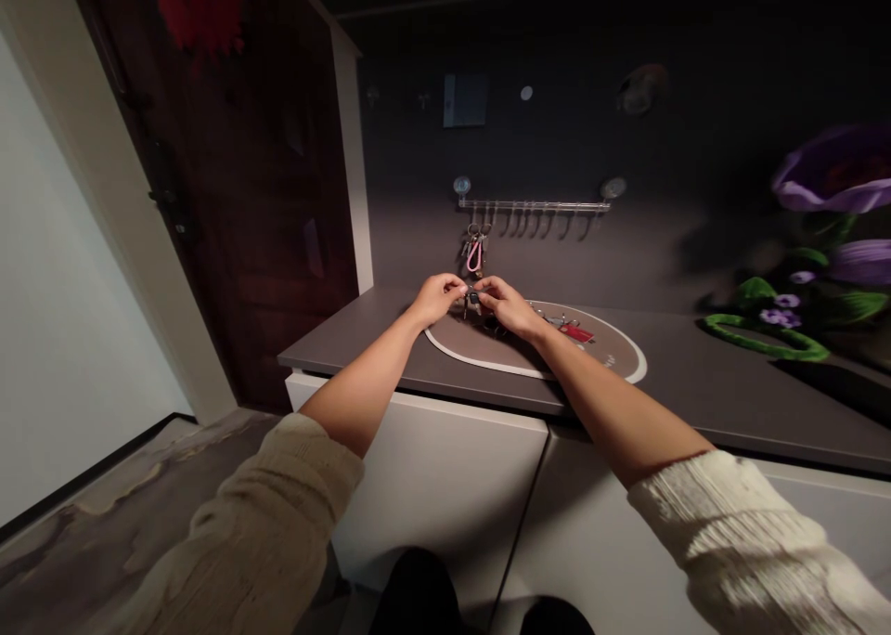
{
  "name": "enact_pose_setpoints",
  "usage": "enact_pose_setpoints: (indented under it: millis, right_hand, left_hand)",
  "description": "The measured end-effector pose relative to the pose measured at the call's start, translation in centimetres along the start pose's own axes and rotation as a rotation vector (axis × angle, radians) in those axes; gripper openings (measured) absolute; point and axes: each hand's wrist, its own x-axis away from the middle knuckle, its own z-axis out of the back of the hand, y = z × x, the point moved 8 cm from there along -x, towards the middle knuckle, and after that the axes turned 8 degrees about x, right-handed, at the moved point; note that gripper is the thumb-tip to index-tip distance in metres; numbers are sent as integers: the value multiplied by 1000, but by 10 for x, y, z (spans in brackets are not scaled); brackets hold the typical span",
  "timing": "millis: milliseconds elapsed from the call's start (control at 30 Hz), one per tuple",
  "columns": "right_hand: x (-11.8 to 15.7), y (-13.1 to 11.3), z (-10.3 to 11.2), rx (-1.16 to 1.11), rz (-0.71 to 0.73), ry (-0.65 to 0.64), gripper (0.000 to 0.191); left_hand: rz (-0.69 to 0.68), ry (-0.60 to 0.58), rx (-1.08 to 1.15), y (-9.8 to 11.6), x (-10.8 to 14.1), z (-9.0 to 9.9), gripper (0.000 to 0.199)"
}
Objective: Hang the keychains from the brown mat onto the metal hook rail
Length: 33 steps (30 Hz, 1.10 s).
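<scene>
My left hand (pixel 440 298) and my right hand (pixel 507 305) meet over the left part of an oval mat (pixel 480 364). Between their fingertips hangs a small bunch of keys (pixel 474 299) with a dark piece on it. Both hands are closed in a pinch on this bunch. Just above, a set of keys with a pink strap (pixel 474 252) hangs from the left end of a hook rail (pixel 535 206). To the right of my right hand, more keys with a red tag (pixel 577 333) lie on the mat.
The mat rests on a dark countertop (pixel 362 338) above white cabinet doors (pixel 445 449). Purple artificial flowers (pixel 835 185) with a green stem stand at the right. A dark door (pixel 257 199) is at the left. The wall carries a switch panel (pixel 465 100).
</scene>
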Motion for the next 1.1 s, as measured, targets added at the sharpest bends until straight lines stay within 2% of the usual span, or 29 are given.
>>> enact_pose_setpoints:
  millis: [200,533,800,967,1100]
  right_hand:
    - [-1,-1,-3,-26,28,-26,17]
    - [10,-27,8,160,96,70,21]
    - [9,-28,14,170,135,126,21]
    - [4,-22,19,141,123,174,24]
    - [-2,-21,24,41,98,200,22]
  left_hand:
    - [83,0,140,-4,1,-1,14]
    - [119,10,267,-7,3,-5,18]
    - [123,-7,351,-10,2,-11,24]
    - [104,3,310,-6,5,-13,29]
    - [90,40,162,-11,5,-11,31]
